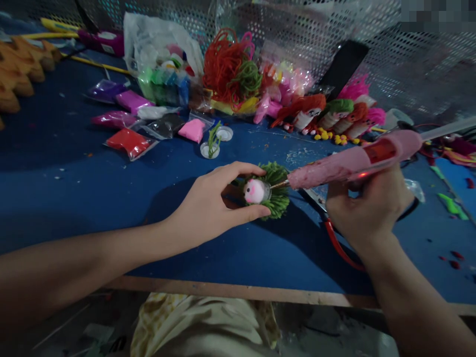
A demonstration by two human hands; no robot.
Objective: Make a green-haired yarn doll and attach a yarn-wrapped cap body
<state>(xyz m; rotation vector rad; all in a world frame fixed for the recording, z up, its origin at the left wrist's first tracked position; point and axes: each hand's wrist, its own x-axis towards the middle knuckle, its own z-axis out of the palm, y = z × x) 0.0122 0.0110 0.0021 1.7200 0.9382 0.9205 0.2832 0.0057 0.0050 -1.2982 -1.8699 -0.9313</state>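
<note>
My left hand [213,201] grips a small doll [256,191] with a pale round face, pink marks and a dark eye. Green yarn [277,198] fans out around the doll's head like hair. Thumb and fingers close on the doll from two sides. In my right hand [368,203] is a pink glue gun [334,161], its red light lit. The metal nozzle [279,184] points left, with its tip at the doll beside the yarn. Under the right hand lie scissors [336,240] with red handles, partly hidden.
Packets of coloured clay [130,144] lie at the back left, near two small round lids [210,150]. Orange yarn [225,67] is heaped at the back. Several yarn-haired dolls [334,115] stand at the back right, before a perforated metal panel [416,54]. The blue table's wooden edge [230,291] runs in front.
</note>
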